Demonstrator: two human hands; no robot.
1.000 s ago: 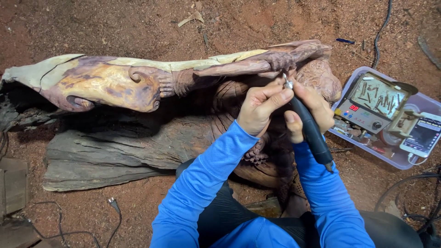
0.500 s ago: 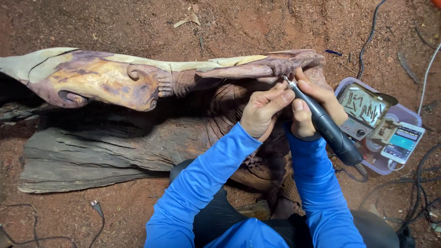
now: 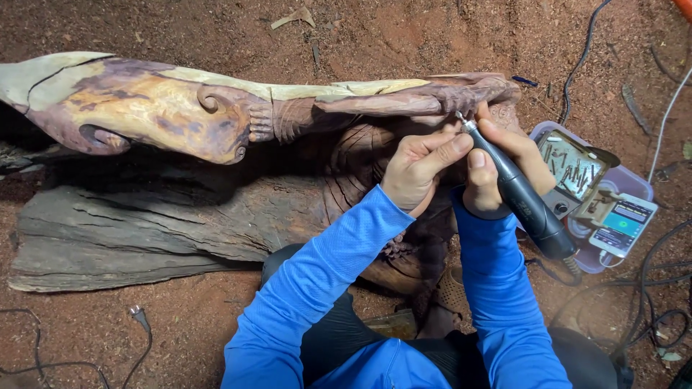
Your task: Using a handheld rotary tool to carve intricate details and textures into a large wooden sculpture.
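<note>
A long carved wooden sculpture (image 3: 180,115) lies across a rough dark log (image 3: 144,223) on red soil. My right hand (image 3: 504,169) grips a black rotary carving tool (image 3: 522,202) like a pen, its metal tip touching the carving's right end near the top. My left hand (image 3: 418,169) rests beside it, index finger pressed against the tool's nose and fingers curled against the wood. Both arms wear blue sleeves.
A clear plastic box (image 3: 577,173) with small bits and a phone (image 3: 623,227) on its lid sits at the right. Black cables (image 3: 649,302) trail over the ground at right, and a loose plug with cord (image 3: 137,317) lies at lower left. Wood chips dot the soil.
The view has shifted, so the carving and box appear displaced. Both hands stay on the tool at the same spot of the carving, with the tool tilting slightly.
</note>
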